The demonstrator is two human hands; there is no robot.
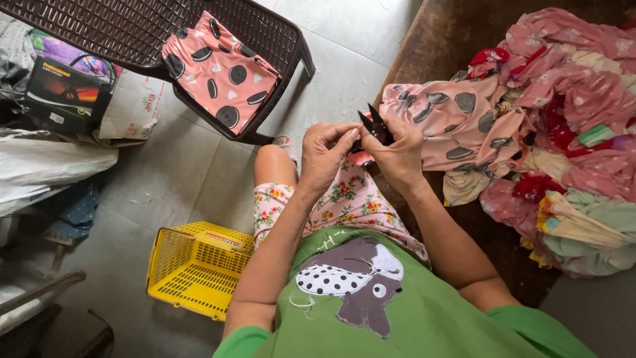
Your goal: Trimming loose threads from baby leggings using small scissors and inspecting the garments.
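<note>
While her left hand (pixel 326 154) pinches the pink spotted fabric (pixel 445 126) taut, the right hand (pixel 397 156) grips small black snips (pixel 373 124), blades just above, ready to trim.

Home garment workshop: heaped clothes (pixel 563 132), plastic chair (pixel 132 33), concrete floor (pixel 192 179).

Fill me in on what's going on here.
A seated person holds small black snips in the right hand and pinches the edge of a pink dotted garment with the left hand. The garment trails onto a heap of clothes on a dark table. A matching pink piece lies on a dark chair, and a yellow basket sits on the floor.
</note>
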